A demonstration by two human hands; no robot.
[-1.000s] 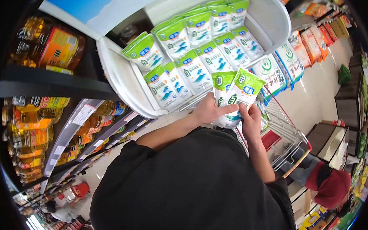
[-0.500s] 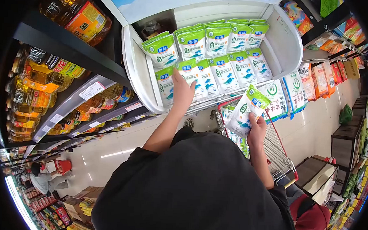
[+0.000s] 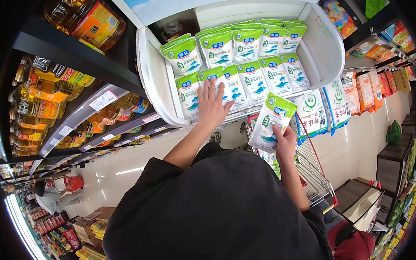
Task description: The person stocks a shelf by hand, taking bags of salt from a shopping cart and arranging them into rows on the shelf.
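Right hand (image 3: 285, 141) pinches a green-and-white pouch (image 3: 269, 121) by its lower edge, above the shopping cart (image 3: 314, 163); it looks soft and saggy, best gripped mid-body. Left hand (image 3: 212, 107) lies spread flat on the pouches in the white display bin (image 3: 151, 76).

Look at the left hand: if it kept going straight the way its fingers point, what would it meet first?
The left hand lies on the front row of packets in the white bin; straight on, it would probably meet the back row, though depth is unclear.
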